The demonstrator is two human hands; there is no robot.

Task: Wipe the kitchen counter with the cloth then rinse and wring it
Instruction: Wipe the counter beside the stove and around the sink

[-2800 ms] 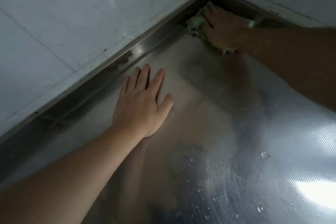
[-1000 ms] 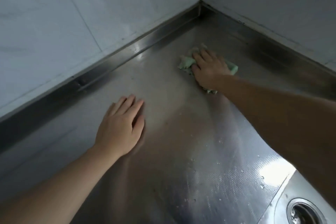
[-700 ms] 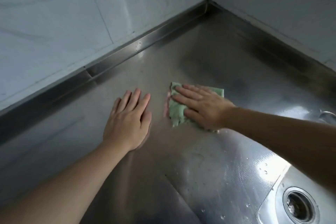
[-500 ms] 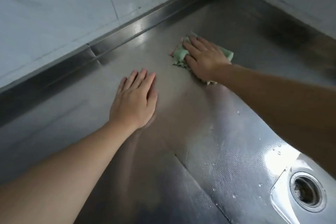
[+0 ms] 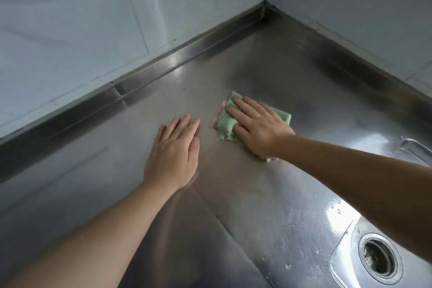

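A folded pale green cloth [image 5: 225,127] lies flat on the stainless steel counter [image 5: 268,70], near its middle. My right hand [image 5: 257,127] presses down on the cloth with the fingers spread, covering most of it. My left hand [image 5: 174,153] rests palm down on the bare steel just left of the cloth, fingers together, holding nothing. A narrow gap separates the two hands.
White tiled walls [image 5: 93,18] meet at a corner at the back, with a raised steel rim along them. The sink basin with its round drain [image 5: 379,258] sits at the lower right. Water drops dot the textured steel near the sink.
My right hand has dragged the cloth out of the far corner, swept it back and forth, and now holds it close beside my left hand. The left hand stays planted.
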